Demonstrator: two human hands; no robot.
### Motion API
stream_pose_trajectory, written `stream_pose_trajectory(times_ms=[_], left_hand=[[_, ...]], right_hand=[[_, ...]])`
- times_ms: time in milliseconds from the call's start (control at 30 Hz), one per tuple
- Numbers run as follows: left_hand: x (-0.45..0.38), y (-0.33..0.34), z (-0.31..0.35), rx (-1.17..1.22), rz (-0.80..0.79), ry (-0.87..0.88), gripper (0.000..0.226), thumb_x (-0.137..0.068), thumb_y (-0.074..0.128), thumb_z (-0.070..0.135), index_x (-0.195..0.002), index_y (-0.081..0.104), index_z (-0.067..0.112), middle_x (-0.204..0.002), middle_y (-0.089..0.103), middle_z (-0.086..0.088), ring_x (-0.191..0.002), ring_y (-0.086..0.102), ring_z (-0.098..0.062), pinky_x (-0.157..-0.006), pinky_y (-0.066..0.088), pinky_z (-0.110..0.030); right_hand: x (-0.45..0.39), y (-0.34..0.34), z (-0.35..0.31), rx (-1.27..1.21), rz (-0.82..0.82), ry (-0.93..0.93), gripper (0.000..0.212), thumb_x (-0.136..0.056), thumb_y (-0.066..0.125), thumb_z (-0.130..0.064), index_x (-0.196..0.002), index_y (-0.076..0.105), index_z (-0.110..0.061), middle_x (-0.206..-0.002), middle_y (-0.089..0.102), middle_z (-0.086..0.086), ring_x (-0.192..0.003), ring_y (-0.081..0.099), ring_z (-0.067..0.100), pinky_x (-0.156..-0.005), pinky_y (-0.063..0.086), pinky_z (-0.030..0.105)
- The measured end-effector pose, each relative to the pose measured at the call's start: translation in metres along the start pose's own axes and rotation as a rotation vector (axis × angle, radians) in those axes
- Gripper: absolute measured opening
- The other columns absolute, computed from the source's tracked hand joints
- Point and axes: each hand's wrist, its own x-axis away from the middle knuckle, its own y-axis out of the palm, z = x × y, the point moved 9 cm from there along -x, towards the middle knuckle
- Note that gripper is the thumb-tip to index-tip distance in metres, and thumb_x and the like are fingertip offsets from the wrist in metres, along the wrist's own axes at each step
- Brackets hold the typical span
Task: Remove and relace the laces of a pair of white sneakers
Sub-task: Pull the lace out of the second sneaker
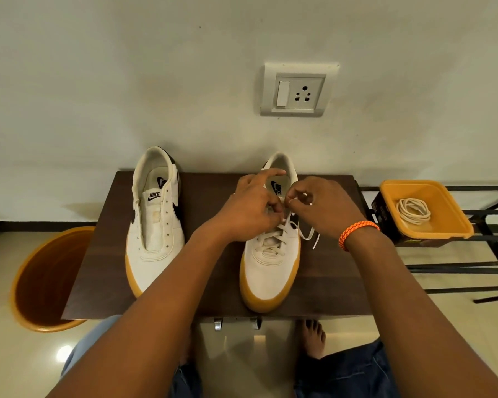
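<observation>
Both hands at the laced sneaker's top eyelets

Left hand and right hand pinch its lace; the laced sneaker sits on the worktop; left of it, the unlaced sneaker; right of it, a coiled lace in a yellow tub.

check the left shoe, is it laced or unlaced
Unlaced: the left shoe shows bare eyelets and an open tongue, with no lace through them.
</observation>
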Motion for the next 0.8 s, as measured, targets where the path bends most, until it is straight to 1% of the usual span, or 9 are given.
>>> stream_pose_trajectory(times_ms=[100,167,200,300,367,467,600,700,800], left_hand=[[0.003,-0.016,-0.006,0.333,-0.004,-0.041,0.008,-0.093,0.078,0.019,-0.088,0.08,0.014,-0.161,0.034,0.022,-0.141,0.04,-0.012,-0.107,0.039,-0.029],[0.006,-0.026,-0.012,0.567,0.043,-0.097,0.015,-0.094,0.073,0.009,-0.079,0.076,0.01,-0.152,0.045,0.019,-0.121,0.059,-0.009,-0.094,0.047,-0.028],[0.007,-0.029,-0.014,0.598,0.079,-0.11,0.019,-0.094,0.071,0.007,-0.076,0.074,0.012,-0.148,0.049,0.016,-0.115,0.061,-0.01,-0.094,0.049,-0.032],[0.005,-0.03,-0.015,0.317,0.178,-0.084,0.013,-0.094,0.071,0.028,-0.084,0.077,0.024,-0.15,0.046,0.012,-0.131,0.051,-0.011,-0.109,0.048,-0.047],[0.003,-0.016,-0.009,0.11,0.127,-0.033,0.02,-0.088,0.068,0.051,-0.095,0.078,0.036,-0.159,0.035,0.017,-0.144,0.038,-0.016,-0.115,0.041,-0.053],[0.001,0.001,-0.002,-0.053,0.08,0.001,0.018,-0.089,0.076,0.05,-0.099,0.08,0.036,-0.165,0.028,0.021,-0.147,0.029,-0.021,-0.114,0.039,-0.057],[-0.001,0.002,-0.005,0.01,0.1,-0.015,0.005,-0.089,0.082,0.037,-0.091,0.081,0.032,-0.161,0.035,0.023,-0.146,0.029,-0.022,-0.116,0.037,-0.052],[-0.002,-0.001,-0.008,0.099,0.074,0.007,0.003,-0.089,0.083,0.031,-0.086,0.082,0.031,-0.155,0.043,0.021,-0.143,0.036,-0.016,-0.115,0.039,-0.048],[0.002,-0.012,-0.004,0.334,0.015,-0.013,0.011,-0.095,0.076,0.019,-0.085,0.081,0.016,-0.15,0.05,0.022,-0.132,0.048,-0.001,-0.105,0.041,-0.03]], right_hand=[[0.001,-0.004,0.004,-0.013,0.018,0.018,0.011,-0.093,0.066,-0.033,-0.088,0.075,-0.03,-0.093,0.067,-0.012,-0.085,0.063,0.008,-0.079,0.056,0.036],[0.001,-0.01,0.009,-0.021,0.047,0.043,0.011,-0.093,0.066,-0.032,-0.089,0.076,-0.028,-0.089,0.07,-0.011,-0.083,0.065,0.008,-0.08,0.058,0.038],[0.001,-0.012,0.011,-0.045,0.052,0.055,0.011,-0.093,0.067,-0.03,-0.09,0.077,-0.028,-0.088,0.072,-0.01,-0.084,0.066,0.009,-0.081,0.058,0.038],[0.002,-0.011,0.009,-0.129,0.014,0.05,0.021,-0.09,0.068,-0.014,-0.095,0.078,-0.032,-0.094,0.075,-0.012,-0.09,0.068,0.005,-0.086,0.059,0.032],[0.002,-0.011,0.008,-0.114,0.025,0.049,0.031,-0.087,0.066,-0.006,-0.095,0.077,-0.034,-0.094,0.074,-0.014,-0.091,0.069,0.006,-0.087,0.059,0.033],[0.003,-0.012,0.006,-0.109,0.063,0.041,0.024,-0.091,0.062,-0.013,-0.091,0.076,-0.033,-0.09,0.075,-0.013,-0.087,0.07,0.007,-0.084,0.06,0.037],[0.005,-0.014,-0.001,-0.099,0.099,-0.014,0.003,-0.093,0.071,-0.032,-0.091,0.074,-0.032,-0.087,0.073,-0.013,-0.084,0.068,0.005,-0.081,0.059,0.038],[0.005,-0.014,-0.002,-0.078,0.105,-0.012,0.003,-0.09,0.073,-0.028,-0.09,0.073,-0.031,-0.084,0.071,-0.014,-0.081,0.067,0.004,-0.08,0.059,0.036],[0.005,-0.016,0.003,-0.059,0.095,0.022,0.008,-0.087,0.07,-0.024,-0.087,0.072,-0.031,-0.082,0.071,-0.011,-0.081,0.068,0.01,-0.079,0.059,0.038]])
